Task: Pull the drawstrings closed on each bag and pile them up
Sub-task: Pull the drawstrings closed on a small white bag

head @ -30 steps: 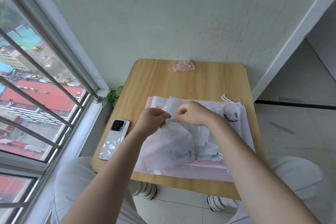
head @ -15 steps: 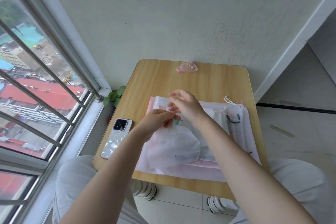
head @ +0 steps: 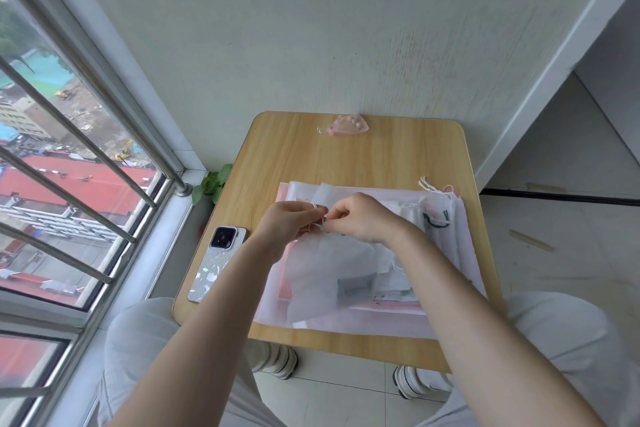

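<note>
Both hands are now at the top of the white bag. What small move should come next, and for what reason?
Probably draw the hands apart to cinch the mouth. The left hand and right hand both pinch at the gathered top of the white bag, where a thin drawstring shows between them. The bag body hangs loose over the flat bags, so it seems not yet closed.

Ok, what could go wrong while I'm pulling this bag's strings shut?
Both hands, left hand and right hand, pinch the drawstring close together, so a hard tug might snap or slip it. The white bag lies on the loose stack of bags, which could shift toward the table edge.
</note>
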The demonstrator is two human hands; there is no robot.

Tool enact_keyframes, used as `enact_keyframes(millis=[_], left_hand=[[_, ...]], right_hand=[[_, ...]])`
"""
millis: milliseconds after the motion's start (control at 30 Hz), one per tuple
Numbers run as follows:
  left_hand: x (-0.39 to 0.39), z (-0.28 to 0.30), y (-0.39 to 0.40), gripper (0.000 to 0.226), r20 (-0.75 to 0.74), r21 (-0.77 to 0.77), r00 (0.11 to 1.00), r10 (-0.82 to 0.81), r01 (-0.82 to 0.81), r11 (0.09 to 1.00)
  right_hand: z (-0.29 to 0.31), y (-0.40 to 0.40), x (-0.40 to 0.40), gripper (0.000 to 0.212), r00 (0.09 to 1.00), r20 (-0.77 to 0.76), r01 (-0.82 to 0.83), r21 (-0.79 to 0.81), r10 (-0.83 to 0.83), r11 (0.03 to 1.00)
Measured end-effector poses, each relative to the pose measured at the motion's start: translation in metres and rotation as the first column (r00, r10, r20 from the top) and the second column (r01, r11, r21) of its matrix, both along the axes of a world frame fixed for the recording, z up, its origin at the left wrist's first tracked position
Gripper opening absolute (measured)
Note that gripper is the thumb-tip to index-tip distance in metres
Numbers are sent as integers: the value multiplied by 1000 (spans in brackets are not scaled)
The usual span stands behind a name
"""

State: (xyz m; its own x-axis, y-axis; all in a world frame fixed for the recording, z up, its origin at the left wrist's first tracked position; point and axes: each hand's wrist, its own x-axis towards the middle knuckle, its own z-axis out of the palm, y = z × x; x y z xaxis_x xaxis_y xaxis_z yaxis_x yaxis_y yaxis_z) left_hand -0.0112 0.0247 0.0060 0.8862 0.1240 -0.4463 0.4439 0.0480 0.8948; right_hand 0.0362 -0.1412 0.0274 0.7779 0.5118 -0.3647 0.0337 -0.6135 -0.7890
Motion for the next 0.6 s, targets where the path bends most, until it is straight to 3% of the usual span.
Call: enact_keyframes(millis=[100,233,400,500,600], left_hand=[[-2,4,2,17,18,36,999,-51,50,998],[-4,12,6,18,72,161,990,-123,110,981],[-6,14,10,17,124,345,968,-218,164,924],[-9,11,10,16,205,548,949,-239,91,831],[-14,3,7,15,284,586,938,-197,-7,810]], right_hand=[[-2,-1,-2,15,1000,-3,-22,4,22,1000],[-3,-1,4,13,987,56,146,116,-153,982],[-17,8,0,8,972,-200,175,254,-125,951],[-25,11,0,8,936,-329,239,322,-128,916],[-26,10,1,2,878,-474,233,317,-59,919]])
